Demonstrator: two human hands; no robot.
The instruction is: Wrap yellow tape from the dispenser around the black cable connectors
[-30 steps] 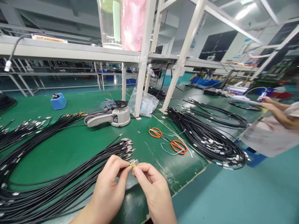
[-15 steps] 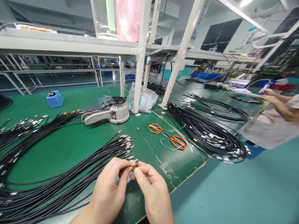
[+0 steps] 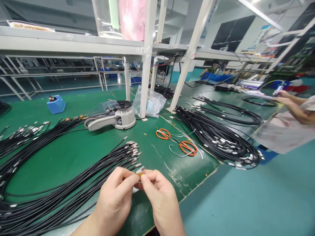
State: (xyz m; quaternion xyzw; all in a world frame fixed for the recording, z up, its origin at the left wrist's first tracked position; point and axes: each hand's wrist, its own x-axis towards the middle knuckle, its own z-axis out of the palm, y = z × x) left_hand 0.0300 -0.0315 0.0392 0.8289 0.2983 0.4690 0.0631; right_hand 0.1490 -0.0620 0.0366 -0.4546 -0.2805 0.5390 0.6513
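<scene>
A small silver metal connector (image 3: 141, 169) with a strip of yellow tape (image 3: 140, 174) at its lower end sticks up between my fingertips. My left hand (image 3: 115, 195) pinches it from the left with thumb and forefinger. From the right, my right hand (image 3: 158, 193) pinches at the taped part; both sets of fingertips almost touch. Whether a cable runs from the connector is hidden by my fingers. Just beyond my hands lies a bundle of black cables (image 3: 93, 177) with silver ends on the green table (image 3: 108, 146).
A grey tape dispenser (image 3: 125, 114) stands behind the cables, left of a clear plastic bag (image 3: 156, 104). Orange-handled scissors (image 3: 188, 148) lie to the right. Coiled black cables (image 3: 214, 137) rest farther right, near a co-worker's arms (image 3: 292, 101). Shelf posts (image 3: 147, 65) rise at the back.
My fingers keep hold of the connector, and the left thumb has shifted up closer to the taped part. The view has moved slightly, so the surroundings sit a little higher and leftward.
</scene>
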